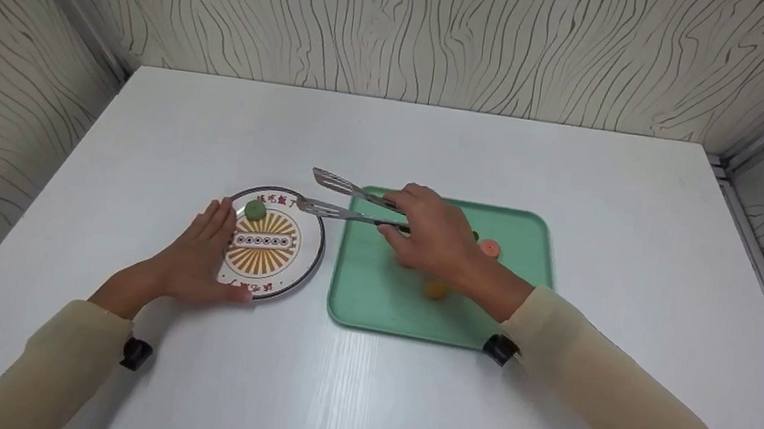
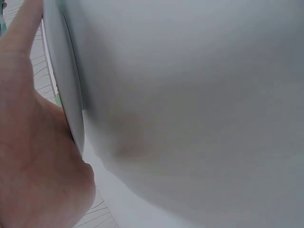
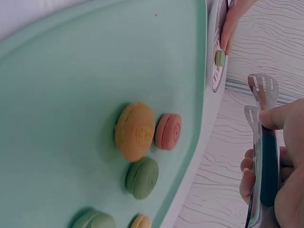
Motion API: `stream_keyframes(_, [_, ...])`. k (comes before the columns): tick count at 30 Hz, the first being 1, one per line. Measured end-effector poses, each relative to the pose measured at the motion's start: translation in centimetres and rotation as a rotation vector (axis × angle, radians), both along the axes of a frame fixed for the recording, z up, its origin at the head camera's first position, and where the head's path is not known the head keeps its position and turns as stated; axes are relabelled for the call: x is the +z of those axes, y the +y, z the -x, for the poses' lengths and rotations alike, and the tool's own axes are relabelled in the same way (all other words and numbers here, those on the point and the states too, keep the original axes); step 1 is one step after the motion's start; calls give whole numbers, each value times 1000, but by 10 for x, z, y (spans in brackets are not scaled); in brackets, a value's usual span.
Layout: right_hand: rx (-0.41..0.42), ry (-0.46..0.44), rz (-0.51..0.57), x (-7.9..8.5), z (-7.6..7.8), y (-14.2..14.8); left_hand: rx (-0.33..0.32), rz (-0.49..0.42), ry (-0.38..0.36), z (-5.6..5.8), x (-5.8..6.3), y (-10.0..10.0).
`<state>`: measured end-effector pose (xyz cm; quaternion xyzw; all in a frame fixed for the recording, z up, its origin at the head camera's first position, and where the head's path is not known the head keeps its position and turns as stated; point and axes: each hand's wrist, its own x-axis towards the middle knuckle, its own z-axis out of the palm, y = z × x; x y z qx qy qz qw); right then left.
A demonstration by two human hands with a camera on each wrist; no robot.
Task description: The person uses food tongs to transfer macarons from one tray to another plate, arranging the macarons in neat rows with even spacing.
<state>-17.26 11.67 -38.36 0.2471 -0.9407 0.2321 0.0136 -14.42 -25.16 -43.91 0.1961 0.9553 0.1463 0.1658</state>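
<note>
On the white plate point(image 1: 304, 263) with red lettering sits a green macaron point(image 1: 255, 210), near the far rim. My left hand point(image 1: 201, 255) rests along the plate's left rim, fingers extended and thumb at the near edge. My right hand point(image 1: 434, 231) grips a pair of metal serving tongs point(image 1: 342, 213) above a green tray point(image 1: 371, 307). The tongs' slotted tips are spread and point left toward the plate, nothing between them. Under the right arm, an orange macaron point(image 3: 135, 131), a pink macaron point(image 3: 168, 131) and a dark green macaron point(image 3: 142, 177) lie on the tray.
A pale green macaron point(image 3: 95, 220) and a yellowish macaron point(image 3: 141, 222) also lie on the tray, partly cut off in the right wrist view. The white table point(image 1: 333, 389) is bordered by patterned panels point(image 1: 403, 30) at the back and sides.
</note>
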Motion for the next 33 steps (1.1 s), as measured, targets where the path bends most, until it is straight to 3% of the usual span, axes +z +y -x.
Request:
stream_keyframes(23, [-52, 25, 14, 13, -21, 53, -7, -17, 12, -1, -2, 0])
stream_keyframes(33, [-71, 71, 45, 10, -24, 77, -14, -11, 12, 0, -1, -1])
